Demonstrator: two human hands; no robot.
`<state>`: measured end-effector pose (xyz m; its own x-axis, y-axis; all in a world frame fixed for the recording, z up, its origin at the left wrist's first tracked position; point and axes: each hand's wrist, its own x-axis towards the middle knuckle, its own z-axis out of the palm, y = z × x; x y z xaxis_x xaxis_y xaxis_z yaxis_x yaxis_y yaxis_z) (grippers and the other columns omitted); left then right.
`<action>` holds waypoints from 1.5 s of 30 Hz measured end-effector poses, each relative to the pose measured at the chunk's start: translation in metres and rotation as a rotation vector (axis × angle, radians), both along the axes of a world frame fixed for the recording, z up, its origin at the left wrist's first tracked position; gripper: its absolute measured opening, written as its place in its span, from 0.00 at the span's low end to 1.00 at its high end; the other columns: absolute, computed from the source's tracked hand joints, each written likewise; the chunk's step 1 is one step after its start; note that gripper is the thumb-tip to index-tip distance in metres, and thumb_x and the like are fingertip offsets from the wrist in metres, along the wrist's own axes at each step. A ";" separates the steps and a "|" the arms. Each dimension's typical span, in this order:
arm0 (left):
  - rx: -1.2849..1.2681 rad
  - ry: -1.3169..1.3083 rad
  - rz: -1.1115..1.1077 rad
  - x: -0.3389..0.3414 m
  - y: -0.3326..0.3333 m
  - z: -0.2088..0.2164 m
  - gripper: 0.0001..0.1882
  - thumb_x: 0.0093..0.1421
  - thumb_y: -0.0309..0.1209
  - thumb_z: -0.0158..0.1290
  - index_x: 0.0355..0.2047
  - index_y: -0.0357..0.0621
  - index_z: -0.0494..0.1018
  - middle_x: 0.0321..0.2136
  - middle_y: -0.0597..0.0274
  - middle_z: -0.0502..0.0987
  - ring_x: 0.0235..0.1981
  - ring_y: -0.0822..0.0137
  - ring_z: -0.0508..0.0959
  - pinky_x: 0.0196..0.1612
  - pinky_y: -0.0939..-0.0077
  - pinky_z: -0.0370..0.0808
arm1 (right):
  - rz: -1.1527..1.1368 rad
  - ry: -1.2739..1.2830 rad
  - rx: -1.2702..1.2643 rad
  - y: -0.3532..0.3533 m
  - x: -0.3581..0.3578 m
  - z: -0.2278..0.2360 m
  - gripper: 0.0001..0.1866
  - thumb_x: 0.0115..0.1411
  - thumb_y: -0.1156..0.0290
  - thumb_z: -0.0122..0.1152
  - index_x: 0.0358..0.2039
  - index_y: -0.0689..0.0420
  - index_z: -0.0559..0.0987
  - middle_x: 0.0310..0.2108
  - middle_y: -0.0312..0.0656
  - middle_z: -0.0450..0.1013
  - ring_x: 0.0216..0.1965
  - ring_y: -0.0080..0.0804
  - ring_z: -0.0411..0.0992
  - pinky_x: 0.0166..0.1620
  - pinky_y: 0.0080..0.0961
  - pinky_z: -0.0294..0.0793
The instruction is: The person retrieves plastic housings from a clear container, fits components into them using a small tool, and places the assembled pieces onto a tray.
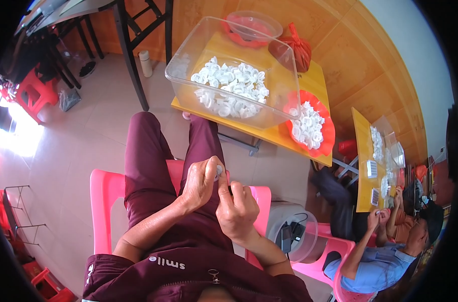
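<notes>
Over my lap, my left hand (201, 182) is closed, pinching a small whitish plastic piece (218, 172) between thumb and fingers. Close beside it, the index fingertip of my right hand (236, 210) meets the same piece. The other right fingers are curled in, and whatever they enclose is hidden. In front of me, a large clear plastic bin (181, 80) on the yellow table (269, 135) holds many small white plastic parts (234, 85). A red scalloped dish (330, 132) at the table's near right corner carries a heap of similar white parts (308, 126).
A clear bowl (262, 22) and a tied red bag (300, 48) are at the table's back. Right of my pink chair (104, 221) is a clear tub (309, 231) with black devices. A person in blue (380, 267) works at another yellow table (362, 166). A bottle (145, 64) stands on the floor.
</notes>
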<state>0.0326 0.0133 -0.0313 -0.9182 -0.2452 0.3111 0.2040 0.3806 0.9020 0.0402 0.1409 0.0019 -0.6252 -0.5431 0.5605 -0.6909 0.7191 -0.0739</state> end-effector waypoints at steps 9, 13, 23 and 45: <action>0.371 -0.127 -0.264 -0.005 -0.005 0.011 0.17 0.66 0.33 0.34 0.30 0.35 0.70 0.22 0.56 0.72 0.24 0.71 0.69 0.31 0.74 0.68 | 0.072 -0.165 -0.260 0.013 -0.014 0.014 0.21 0.44 0.83 0.60 0.41 0.53 0.80 0.23 0.37 0.64 0.20 0.30 0.66 0.22 0.26 0.66; 0.450 -0.112 -0.333 -0.004 -0.004 0.015 0.20 0.68 0.35 0.32 0.31 0.35 0.70 0.22 0.58 0.72 0.25 0.72 0.69 0.31 0.76 0.68 | 0.069 -0.268 -0.385 0.024 -0.013 0.022 0.19 0.47 0.86 0.61 0.41 0.55 0.81 0.23 0.38 0.63 0.19 0.26 0.65 0.22 0.21 0.65; 0.402 -0.015 -0.331 0.000 -0.005 0.020 0.23 0.68 0.37 0.30 0.29 0.34 0.70 0.21 0.58 0.73 0.24 0.69 0.72 0.30 0.76 0.69 | 0.125 -0.267 -0.354 0.026 -0.013 0.028 0.17 0.46 0.84 0.64 0.38 0.55 0.82 0.23 0.37 0.64 0.18 0.26 0.65 0.21 0.22 0.65; -0.161 0.109 -0.315 -0.003 -0.006 0.001 0.14 0.63 0.33 0.37 0.27 0.35 0.66 0.18 0.50 0.69 0.21 0.49 0.71 0.26 0.65 0.69 | 0.053 -0.085 -0.040 0.020 -0.006 0.022 0.20 0.42 0.78 0.59 0.39 0.50 0.80 0.23 0.35 0.60 0.20 0.27 0.64 0.21 0.23 0.66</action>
<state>0.0295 0.0074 -0.0305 -0.9002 0.1041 0.4230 0.4254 0.4193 0.8021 0.0344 0.1610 0.0240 -0.6423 -0.5551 0.5285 -0.7181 0.6768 -0.1620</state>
